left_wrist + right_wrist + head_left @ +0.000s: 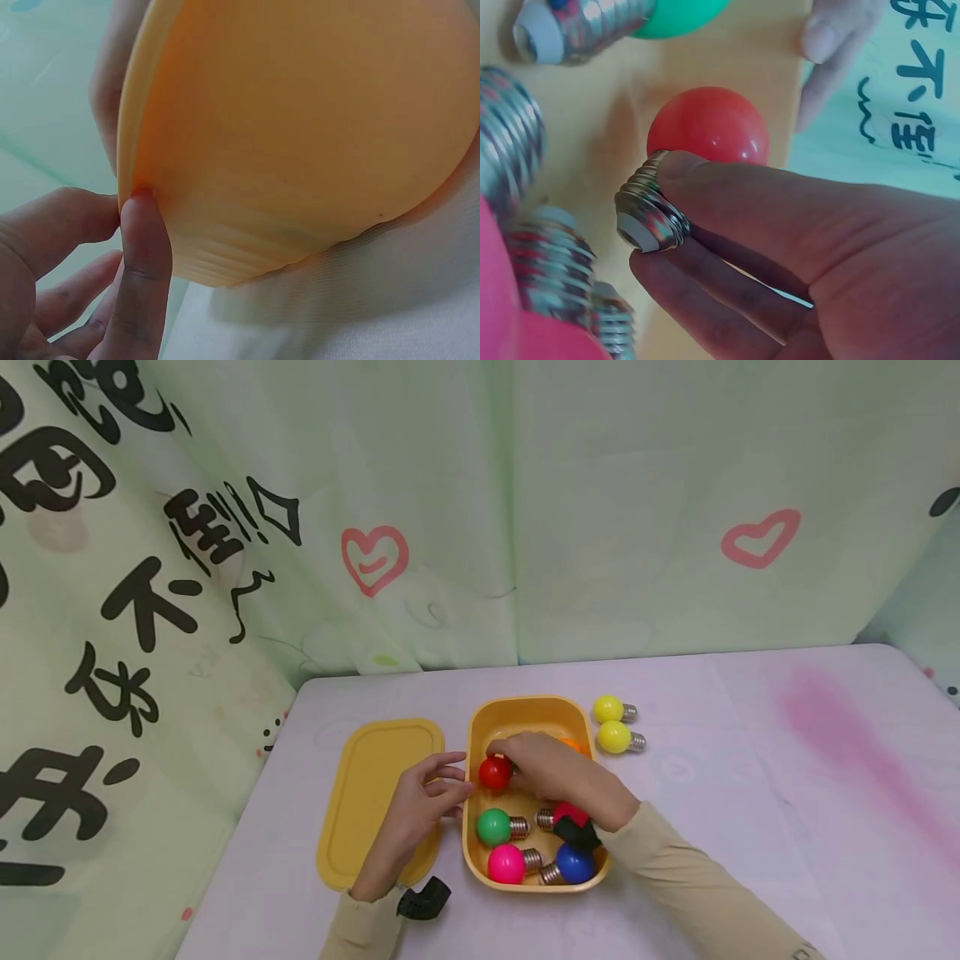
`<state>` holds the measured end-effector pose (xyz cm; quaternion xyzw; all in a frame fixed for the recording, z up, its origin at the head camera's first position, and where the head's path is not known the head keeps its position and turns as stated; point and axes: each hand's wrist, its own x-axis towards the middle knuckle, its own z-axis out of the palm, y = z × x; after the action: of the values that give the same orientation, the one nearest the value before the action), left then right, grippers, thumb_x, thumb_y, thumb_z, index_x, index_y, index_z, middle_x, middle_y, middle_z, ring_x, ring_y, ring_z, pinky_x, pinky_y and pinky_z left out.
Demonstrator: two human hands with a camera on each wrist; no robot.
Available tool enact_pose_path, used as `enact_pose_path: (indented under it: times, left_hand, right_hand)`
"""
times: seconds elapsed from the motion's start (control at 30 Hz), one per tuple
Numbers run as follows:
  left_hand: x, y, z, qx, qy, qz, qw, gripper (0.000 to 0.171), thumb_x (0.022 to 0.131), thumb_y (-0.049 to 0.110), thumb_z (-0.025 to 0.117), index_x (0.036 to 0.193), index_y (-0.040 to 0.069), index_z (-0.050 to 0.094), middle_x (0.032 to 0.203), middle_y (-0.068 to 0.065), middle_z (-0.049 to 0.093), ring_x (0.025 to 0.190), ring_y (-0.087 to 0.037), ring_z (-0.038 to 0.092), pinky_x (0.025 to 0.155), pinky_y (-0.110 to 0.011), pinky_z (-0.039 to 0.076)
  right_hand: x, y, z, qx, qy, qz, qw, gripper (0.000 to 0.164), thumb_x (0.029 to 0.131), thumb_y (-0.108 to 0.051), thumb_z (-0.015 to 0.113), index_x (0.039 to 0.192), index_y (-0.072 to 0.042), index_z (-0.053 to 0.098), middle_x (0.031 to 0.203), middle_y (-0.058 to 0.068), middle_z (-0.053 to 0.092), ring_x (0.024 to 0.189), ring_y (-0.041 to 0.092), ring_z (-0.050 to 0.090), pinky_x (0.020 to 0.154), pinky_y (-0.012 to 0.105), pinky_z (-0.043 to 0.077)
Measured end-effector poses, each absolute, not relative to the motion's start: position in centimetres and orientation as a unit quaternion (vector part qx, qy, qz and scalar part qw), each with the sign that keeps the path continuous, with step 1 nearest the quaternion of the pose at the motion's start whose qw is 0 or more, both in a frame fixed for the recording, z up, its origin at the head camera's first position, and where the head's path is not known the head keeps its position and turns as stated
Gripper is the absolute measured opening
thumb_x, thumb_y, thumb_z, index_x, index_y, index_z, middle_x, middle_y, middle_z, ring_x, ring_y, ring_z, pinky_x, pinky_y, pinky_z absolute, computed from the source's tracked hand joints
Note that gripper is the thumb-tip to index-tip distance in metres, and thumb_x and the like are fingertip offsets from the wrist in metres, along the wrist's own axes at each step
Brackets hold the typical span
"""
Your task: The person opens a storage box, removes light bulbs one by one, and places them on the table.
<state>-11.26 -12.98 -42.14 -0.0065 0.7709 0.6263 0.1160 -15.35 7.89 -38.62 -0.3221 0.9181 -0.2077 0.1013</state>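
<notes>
My right hand is inside the yellow plastic box, pinching a red light bulb by its metal screw base. In the right wrist view the thumb lies over the ribbed base, and the round red bulb shows beyond it. At the box's left side, my left hand holds the rim between thumb and finger; the left wrist view shows the thumb against the outer wall. Below the red bulb lie a green bulb, a pink bulb, a blue bulb and another red bulb, partly covered.
A yellow lid lies flat left of the box, partly under the left forearm. Two yellow bulbs, one nearer and one farther, rest on the pale table right of the box. An orange piece peeks out behind the right hand.
</notes>
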Motion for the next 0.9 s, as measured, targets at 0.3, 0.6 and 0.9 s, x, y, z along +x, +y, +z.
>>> enact_pose_path:
  times: [0.3,0.6,0.9]
  left_hand:
    - [-11.2,-12.9,-42.1,-0.010,0.772,0.626,0.116,0.046,0.091,0.012,0.072,0.134,0.007,0.058,0.110,-0.014,0.064,0.087,-0.027,0.069,0.072,-0.032,0.061]
    - [-11.3,-12.9,-42.2,-0.012,0.769,0.628,0.116,0.046,0.090,0.013,0.073,0.134,0.008,0.059,0.109,-0.014,0.064,0.084,-0.021,0.068,0.072,-0.032,0.061]
    - [-11.3,-12.9,-42.2,-0.013,0.769,0.629,0.113,0.046,0.090,0.013,0.074,0.133,0.008,0.059,0.109,-0.014,0.064,0.081,-0.019,0.067,0.071,-0.031,0.061]
  right_hand:
    - [-14.7,9.2,-37.0,-0.291,0.924,-0.223,0.106,0.043,0.087,-0.011,0.076,0.128,-0.009,0.063,0.120,0.005,0.069,0.112,0.024,0.064,0.098,0.040,0.054]
    - [-14.2,11.6,-36.1,-0.296,0.919,-0.246,0.086,0.045,0.084,-0.008,0.078,0.126,-0.006,0.064,0.120,0.008,0.069,0.110,0.026,0.065,0.093,0.041,0.056]
    - [-14.0,14.0,-35.3,-0.297,0.918,-0.256,0.065,0.045,0.084,-0.008,0.078,0.126,-0.005,0.064,0.120,0.007,0.068,0.112,0.027,0.064,0.093,0.043,0.056]
